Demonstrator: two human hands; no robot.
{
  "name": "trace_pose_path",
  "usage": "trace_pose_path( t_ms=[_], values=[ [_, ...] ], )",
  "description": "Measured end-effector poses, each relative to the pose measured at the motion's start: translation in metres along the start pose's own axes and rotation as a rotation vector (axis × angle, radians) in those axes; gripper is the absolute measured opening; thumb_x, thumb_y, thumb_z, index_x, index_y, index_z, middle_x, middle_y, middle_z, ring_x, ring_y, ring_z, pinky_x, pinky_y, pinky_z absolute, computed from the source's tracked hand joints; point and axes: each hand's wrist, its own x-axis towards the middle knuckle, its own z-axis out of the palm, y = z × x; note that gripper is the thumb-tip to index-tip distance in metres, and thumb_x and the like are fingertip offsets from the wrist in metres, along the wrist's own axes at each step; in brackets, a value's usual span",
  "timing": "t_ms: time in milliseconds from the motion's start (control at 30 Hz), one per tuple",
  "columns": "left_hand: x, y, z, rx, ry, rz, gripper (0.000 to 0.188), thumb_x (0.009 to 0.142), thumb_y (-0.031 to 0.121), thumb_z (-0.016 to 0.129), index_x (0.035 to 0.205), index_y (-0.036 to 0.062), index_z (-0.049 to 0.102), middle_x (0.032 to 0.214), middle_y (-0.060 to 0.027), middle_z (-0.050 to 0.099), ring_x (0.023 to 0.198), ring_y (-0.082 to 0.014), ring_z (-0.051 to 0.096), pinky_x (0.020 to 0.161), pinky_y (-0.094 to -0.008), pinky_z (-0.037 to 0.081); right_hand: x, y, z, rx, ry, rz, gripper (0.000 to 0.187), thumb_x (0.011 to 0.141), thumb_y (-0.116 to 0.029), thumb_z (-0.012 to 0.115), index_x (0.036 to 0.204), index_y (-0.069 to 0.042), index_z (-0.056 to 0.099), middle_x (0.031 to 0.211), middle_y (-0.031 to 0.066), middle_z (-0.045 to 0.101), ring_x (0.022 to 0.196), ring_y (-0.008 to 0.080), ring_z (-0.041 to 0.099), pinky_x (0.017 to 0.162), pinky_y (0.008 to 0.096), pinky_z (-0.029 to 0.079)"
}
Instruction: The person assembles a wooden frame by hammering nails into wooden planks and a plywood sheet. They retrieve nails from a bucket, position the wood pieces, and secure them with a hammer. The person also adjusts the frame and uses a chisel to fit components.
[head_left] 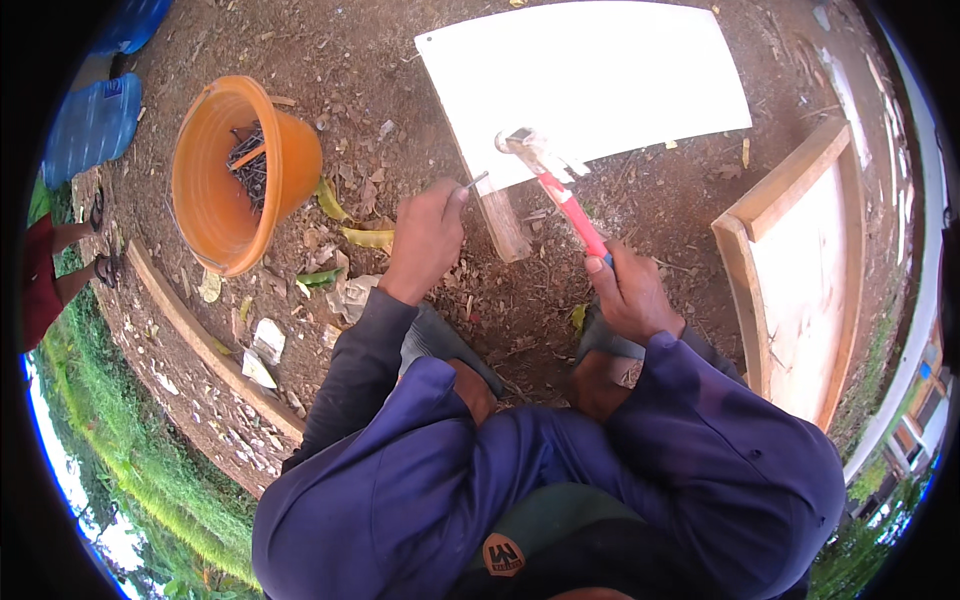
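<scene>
Seemingly, the nail is undriven: the left hand pinches it at the near left corner of the white board, by a wooden strip; the right hand grips a hammer; other edges' fastening is unclear.

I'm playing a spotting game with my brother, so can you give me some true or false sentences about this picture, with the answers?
1. The right hand grips a hammer. True.
2. The left hand is empty. False: it holds a nail.
3. A pile of nails lies inside the orange bucket. True.
4. The bucket is to the right of both hands. False: it is to their left.
5. The big panel beyond the hands is black. False: it is white.
</scene>
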Motion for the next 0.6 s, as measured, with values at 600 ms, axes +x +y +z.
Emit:
trace_pose_path(
  t_ms=[600],
  values=[
    [0.002,-0.006,0.005,0.016,-0.007,-0.028,0.021,0.098,0.017,0.055,0.090,-0.0018,0.060,0.069,-0.0243,0.056,0.067,-0.0444,0.058,0.062,-0.0475,0.043,0.001,-0.001,-0.001,0.027,-0.023,0.064,0.035,0.101,-0.034,0.054,0.094,0.000,0.054,0.069,0.0255,0.060,0.068,0.0483,0.062,0.060,0.0529,0.045]
  ],
)
